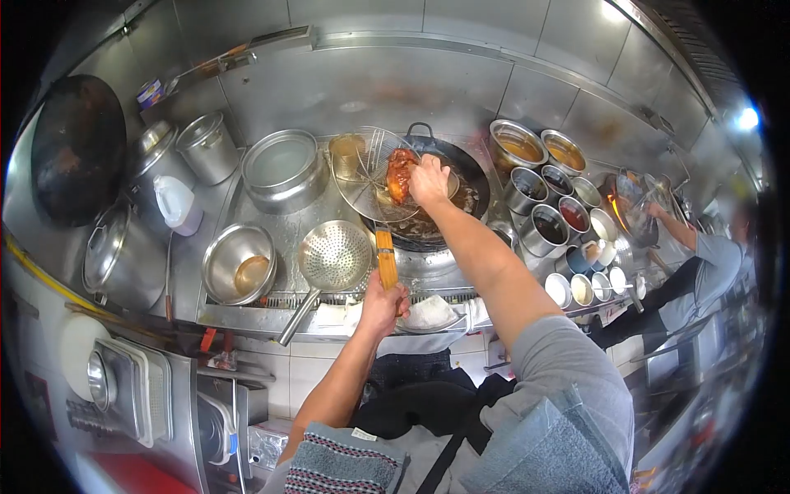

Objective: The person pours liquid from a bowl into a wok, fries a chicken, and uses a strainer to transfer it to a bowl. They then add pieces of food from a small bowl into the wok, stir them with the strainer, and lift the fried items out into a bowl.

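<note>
Well, meat (401,176) (glossy brown) touches the right hand (429,180), beyond the left hand (383,306).

The left hand (385,303) grips the wooden handle (386,255) of a round wire strainer (352,185), which reaches over the edge of a dark wok (473,185). The right hand (430,181) touches a glossy, reddish-brown piece of roasted meat (401,175) at the strainer's right side. Left of the wok on the steel worktop (210,247) are a large lidded pot (281,165), a perforated ladle (335,255) and a metal bowl (239,263). Right of it stand metal containers of sauces and liquids (546,229), with small white cups (580,288) nearer the front. At far right, another person (709,263) in a grey top reaches toward a second wok (634,210).
</note>
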A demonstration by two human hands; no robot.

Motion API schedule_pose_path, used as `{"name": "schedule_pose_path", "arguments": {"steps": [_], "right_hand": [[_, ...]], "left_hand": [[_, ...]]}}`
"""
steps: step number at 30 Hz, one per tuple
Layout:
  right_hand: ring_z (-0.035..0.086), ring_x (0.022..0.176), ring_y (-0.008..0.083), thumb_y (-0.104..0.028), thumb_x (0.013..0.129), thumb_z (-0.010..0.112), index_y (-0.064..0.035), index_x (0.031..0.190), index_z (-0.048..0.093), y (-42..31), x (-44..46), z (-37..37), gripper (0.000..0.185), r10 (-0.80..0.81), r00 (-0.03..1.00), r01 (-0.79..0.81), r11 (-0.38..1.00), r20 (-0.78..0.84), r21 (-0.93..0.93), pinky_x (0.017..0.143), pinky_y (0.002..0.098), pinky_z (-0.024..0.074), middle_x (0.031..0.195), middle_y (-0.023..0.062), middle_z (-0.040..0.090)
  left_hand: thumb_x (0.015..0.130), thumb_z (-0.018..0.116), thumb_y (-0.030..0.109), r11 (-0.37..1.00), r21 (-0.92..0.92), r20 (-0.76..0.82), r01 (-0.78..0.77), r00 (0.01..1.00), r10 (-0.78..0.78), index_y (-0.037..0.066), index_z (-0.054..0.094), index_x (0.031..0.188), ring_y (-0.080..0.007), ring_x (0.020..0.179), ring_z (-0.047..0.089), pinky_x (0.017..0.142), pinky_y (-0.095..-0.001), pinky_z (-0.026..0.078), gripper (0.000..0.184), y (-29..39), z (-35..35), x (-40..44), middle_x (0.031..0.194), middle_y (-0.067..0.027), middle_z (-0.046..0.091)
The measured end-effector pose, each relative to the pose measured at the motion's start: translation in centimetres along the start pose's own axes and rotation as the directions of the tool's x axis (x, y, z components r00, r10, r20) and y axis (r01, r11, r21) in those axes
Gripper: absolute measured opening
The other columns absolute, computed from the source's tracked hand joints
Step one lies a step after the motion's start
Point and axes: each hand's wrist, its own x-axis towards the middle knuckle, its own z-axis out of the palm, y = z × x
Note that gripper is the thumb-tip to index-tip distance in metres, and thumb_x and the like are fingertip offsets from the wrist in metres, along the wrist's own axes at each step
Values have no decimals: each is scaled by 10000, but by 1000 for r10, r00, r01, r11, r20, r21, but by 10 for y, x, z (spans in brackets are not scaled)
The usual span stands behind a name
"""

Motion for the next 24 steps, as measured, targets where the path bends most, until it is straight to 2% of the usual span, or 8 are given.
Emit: {"name": "schedule_pose_path", "arguments": {"steps": [8, 11, 12, 14, 17, 19, 22, 24], "right_hand": [[526, 1136, 326, -263, 782, 706, -103, 1146, 655, 3, -20, -37, 401, 122, 991, -101, 943, -46, 318, 916, 496, 432, 1170, 135, 553], [610, 1071, 287, -314, 805, 717, -89, 1236, 598, 23, -91, -91, 501, -43, 913, -225, 776, 405, 589, 883, 370, 486, 1100, 166, 629], [606, 1078, 230, -294, 874, 673, -86, 1219, 604, 50, -132, -54, 408, -356, 903, 5, 567, 240, 824, 895, 353, 478, 1153, 129, 642], [577, 1078, 154, -330, 949, 605, -92, 1293, 574, 95, -237, 4, 419, -562, 545, -344, 526, 622, 777, 926, 340, 461, 1247, 40, 619], [532, 586, 96, -296, 899, 678, -114, 1243, 619, 129, -369, -6, 393, -241, 179, -682, 668, 954, 297, 534, 265, 448, 793, 1, 618], [505, 510, 122, -213, 819, 766, -124, 1380, 475, 181, -455, 60, 639, -23, -24, -908, 419, 999, -12, 418, 281, 433, 734, 42, 574], [509, 521, 165, -88, 743, 809, -160, 1480, 302, 200, -507, 173, 898, 314, 376, -925, 177, 872, 335, 450, 319, 461, 811, 70, 591], [551, 564, 175, -65, 742, 805, -123, 1405, 417, 169, -477, 214, 771, 323, 336, -896, -181, 884, 407, 504, 322, 486, 889, 93, 636]], "left_hand": [[880, 507, 3, 999, 24, -7, 26, 1000, -26, 118, 314, 1099, -139, 533, 467, 441, -306, 414, 313, 10, -7, 8, 779, -74, 479], [851, 507, -2, 996, 71, -64, 55, 997, -50, 98, 340, 1068, -141, 535, 471, 442, -309, 414, 291, 14, -19, 12, 777, -71, 486], [851, 507, -2, 995, 79, -60, 61, 997, -56, 98, 340, 1068, -141, 535, 471, 442, -309, 414, 291, 17, -22, 12, 777, -71, 486], [841, 507, -12, 993, 90, -67, 77, 995, -71, 94, 346, 1063, -147, 538, 479, 436, -313, 416, 294, 20, -26, 14, 770, -70, 483], [839, 508, -17, 982, 165, -117, 89, 991, -70, 83, 347, 1060, -155, 541, 487, 420, -324, 411, 290, 22, -24, 19, 761, -78, 477], [848, 500, -17, 975, 198, -136, 99, 988, -73, 83, 356, 1067, -155, 543, 486, 425, -321, 410, 281, 25, -20, 24, 773, -89, 487], [858, 497, -9, 958, 258, -201, 124, 977, -72, 81, 370, 1069, -151, 549, 482, 439, -314, 413, 262, 24, -16, 32, 783, -87, 494], [866, 495, 2, 943, 289, -219, 163, 971, -101, 80, 381, 1073, -140, 552, 469, 448, -303, 400, 249, 27, -12, 31, 788, -80, 496]]}}
